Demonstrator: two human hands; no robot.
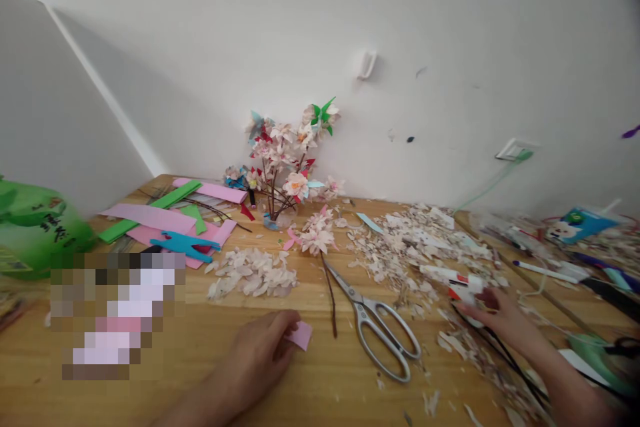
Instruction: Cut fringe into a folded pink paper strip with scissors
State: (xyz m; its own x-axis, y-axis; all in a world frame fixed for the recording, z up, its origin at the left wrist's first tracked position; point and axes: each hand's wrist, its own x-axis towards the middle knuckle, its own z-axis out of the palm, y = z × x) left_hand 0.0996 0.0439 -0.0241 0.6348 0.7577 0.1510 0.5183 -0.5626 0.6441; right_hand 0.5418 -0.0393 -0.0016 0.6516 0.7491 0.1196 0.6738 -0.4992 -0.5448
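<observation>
My left hand (263, 350) is low on the wooden table, its fingers closed on a small pink paper piece (301, 335). At the right, my right hand (493, 313) has its fingers around the rear of a white glue gun (463, 285) with red marks; a black cord runs from it. Silver scissors (383, 333) lie between my hands. A pale flower on a stem (317, 233) lies just beyond them, its stem beside the blades. Behind my left hand is a pile of pale petals (257, 271).
A bunch of flowers (283, 160) stands near the wall. Pink strips (150, 217), green paper (177, 195) and a blue piece (185, 243) lie left. Dried petals (410, 240) spread right. A green bag (43, 230) sits far left.
</observation>
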